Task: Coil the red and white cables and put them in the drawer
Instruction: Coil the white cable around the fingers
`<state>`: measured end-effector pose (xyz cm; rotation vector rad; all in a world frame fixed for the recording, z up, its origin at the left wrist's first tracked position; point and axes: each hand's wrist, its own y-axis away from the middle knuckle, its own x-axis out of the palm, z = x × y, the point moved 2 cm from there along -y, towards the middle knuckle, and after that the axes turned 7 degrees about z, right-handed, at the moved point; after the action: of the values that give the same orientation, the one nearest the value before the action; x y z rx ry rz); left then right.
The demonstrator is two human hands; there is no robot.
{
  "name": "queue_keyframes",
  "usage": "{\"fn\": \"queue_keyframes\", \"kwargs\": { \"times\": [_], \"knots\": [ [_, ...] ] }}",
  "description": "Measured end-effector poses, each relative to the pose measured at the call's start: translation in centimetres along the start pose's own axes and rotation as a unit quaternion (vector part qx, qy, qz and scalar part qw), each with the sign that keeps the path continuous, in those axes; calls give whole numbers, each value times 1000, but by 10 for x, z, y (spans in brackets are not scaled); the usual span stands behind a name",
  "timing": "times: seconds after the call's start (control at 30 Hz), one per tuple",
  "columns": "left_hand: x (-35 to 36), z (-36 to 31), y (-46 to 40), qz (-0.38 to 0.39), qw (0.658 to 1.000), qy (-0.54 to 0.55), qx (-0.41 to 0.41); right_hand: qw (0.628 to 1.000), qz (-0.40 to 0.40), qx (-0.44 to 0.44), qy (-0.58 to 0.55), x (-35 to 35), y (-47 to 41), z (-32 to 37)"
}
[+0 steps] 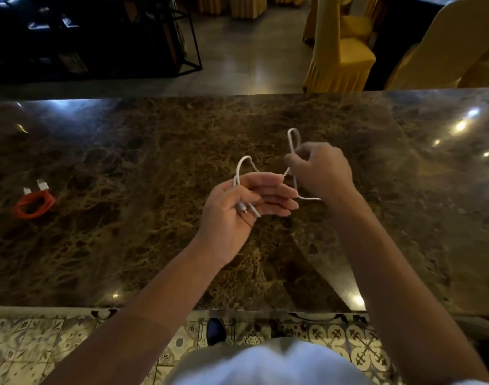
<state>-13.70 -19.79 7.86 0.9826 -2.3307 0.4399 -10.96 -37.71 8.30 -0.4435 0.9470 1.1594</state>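
floor at the bottom edge: patterned tiles (360,345) down there, with a bit of white clothing (268,365) in the bottom middle and a dark shoe tip (215,329) poking out just under the counter edge
counter: big brown marble counter (126,259) filling the whole middle band of the frame, shiny, with light spots glaring on the right side
left hand: left hand (237,207) sits just left of centre, palm up, fingers stretched out toward the right, thumb pressing a few strands of the white cable (239,168) against the palm, so it's holding the cable, with the plug ends sticking out near the base of the thumb
right hand: right hand (321,169) is just right of centre, a touch higher in the frame, back of the hand to the camera, fingers curled in and pinching the same cable
white cable: it's up in both hands above the counter, one loop arches up over the left hand, a narrower loop stands above the right hand's fingers, and a short stretch runs between the two hands, another bit trails out below the right wrist
red cable: red cable (33,205) is already coiled, lying on the counter at the far left of the frame, well apart from both hands, its two white plugs at the top of the coil
background: yellow covered chairs (340,56) in the upper right, a dark metal rack (182,37) in the upper left, grey floor between them
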Motion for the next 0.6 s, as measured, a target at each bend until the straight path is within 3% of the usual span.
{"fn": "queue_keyframes", "kwargs": {
  "times": [0.07, 0.13, 0.17, 0.23, 0.3, 0.33, 0.4, 0.47, 0.6],
  "knots": [
    [-2, -3, 3, 10, 1000, -11, 9, 993, 52, 70, 79, -6, -5, -15],
    [-5, -5, 6, 10, 1000, -24, 11, 986, 0, 73, 147, -11, -5, -26],
    [-5, -6, 7, 16, 1000, -25, 8, 991, -35, 20, 131, -11, -2, -24],
    [-2, -5, 9, 49, 999, -17, -8, 979, -31, -200, 15, -10, 11, -3],
    [4, -6, 9, 106, 994, 9, -35, 907, 111, -363, -183, -1, 27, 21],
    [8, -7, 9, 137, 989, 28, -43, 867, 192, -378, -263, 6, 37, 30],
    [14, -15, 9, 182, 980, 68, -33, 822, 275, -322, -380, 18, 45, 38],
    [15, -31, 8, 193, 978, 79, 7, 831, 275, -246, -415, 34, 47, 33],
    [-7, -67, 2, 118, 988, 5, 99, 845, 323, -216, -368, 62, 51, 18]
  ]
}}
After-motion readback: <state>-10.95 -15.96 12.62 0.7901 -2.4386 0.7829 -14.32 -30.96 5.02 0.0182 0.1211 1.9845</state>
